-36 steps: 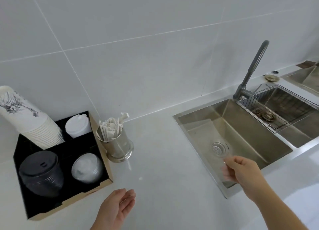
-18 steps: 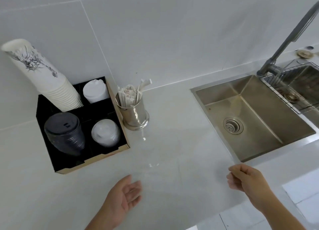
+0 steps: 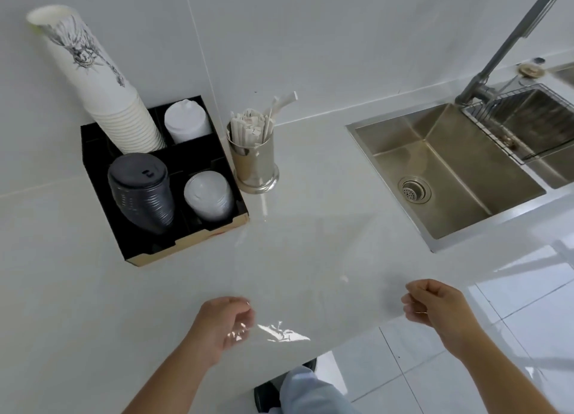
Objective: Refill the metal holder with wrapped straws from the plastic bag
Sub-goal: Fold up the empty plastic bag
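The shiny metal holder (image 3: 254, 165) stands upright on the white counter, beside the black organizer. Paper-wrapped straws (image 3: 253, 126) fill it, and a few lean out to the right. A clear plastic bag (image 3: 284, 333) is stretched between my two hands above the counter's front edge; it shows only as glints and faint creases, and I see no straws inside it. My left hand (image 3: 223, 323) pinches its left edge. My right hand (image 3: 435, 302) is closed on its right edge. Both hands are well in front of the holder.
A black cardboard organizer (image 3: 217, 227) left of the holder carries a leaning stack of paper cups (image 3: 102, 81), black lids (image 3: 139, 190) and white lids (image 3: 209, 196). A steel sink (image 3: 447, 165) with faucet (image 3: 509, 44) lies at the right. Tiled floor (image 3: 403, 367) lies below the counter edge.
Both hands drew back toward the counter's front edge. The right hand left the sink area. The left hand went from open to pinching the bag. The view shifted down and left.
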Demonstrator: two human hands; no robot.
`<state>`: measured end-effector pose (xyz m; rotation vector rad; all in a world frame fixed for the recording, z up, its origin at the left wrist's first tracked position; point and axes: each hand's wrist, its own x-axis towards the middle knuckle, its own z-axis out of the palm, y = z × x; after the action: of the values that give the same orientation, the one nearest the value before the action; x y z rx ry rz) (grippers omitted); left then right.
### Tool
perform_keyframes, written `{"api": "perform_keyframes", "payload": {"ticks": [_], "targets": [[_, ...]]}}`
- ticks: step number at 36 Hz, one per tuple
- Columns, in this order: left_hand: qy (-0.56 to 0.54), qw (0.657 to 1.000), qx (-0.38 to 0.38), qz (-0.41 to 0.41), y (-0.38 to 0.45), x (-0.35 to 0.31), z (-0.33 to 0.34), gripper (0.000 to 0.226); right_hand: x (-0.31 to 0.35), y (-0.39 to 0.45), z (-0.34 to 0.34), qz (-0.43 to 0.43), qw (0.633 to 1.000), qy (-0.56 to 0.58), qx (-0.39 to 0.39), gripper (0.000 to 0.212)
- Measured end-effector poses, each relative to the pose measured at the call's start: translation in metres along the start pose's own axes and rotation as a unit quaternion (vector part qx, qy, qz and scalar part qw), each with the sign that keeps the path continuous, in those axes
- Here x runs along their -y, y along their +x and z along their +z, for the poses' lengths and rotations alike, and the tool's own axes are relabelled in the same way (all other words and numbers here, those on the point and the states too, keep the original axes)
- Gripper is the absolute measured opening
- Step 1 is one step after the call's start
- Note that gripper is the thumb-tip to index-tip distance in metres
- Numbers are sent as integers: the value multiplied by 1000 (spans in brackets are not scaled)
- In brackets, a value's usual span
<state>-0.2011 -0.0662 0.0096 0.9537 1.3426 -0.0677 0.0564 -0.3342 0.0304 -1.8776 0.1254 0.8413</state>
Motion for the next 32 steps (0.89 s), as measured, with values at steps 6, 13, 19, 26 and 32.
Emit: {"api": "perform_keyframes", "payload": {"ticks": [6, 13, 19, 26, 32], "targets": [[-6, 999, -4, -36, -28, 52, -37, 8, -17, -20, 20, 15, 1000, -23, -1, 12], [-47, 997, -48, -22, -34, 85, -74, 9, -23, -32, 53, 22, 998, -48, 34, 12], [-86, 992, -87, 4, -36, 94, -107, 10, -21, -35, 89, 2, 994, -87, 60, 12], [-116, 985, -127, 22, -41, 107, -133, 10, -17, -36, 125, 2, 989, -115, 98, 12], [-145, 975, -164, 27, -41, 114, -149, 5, -18, -36, 144, 9, 984, -143, 103, 13]]}}
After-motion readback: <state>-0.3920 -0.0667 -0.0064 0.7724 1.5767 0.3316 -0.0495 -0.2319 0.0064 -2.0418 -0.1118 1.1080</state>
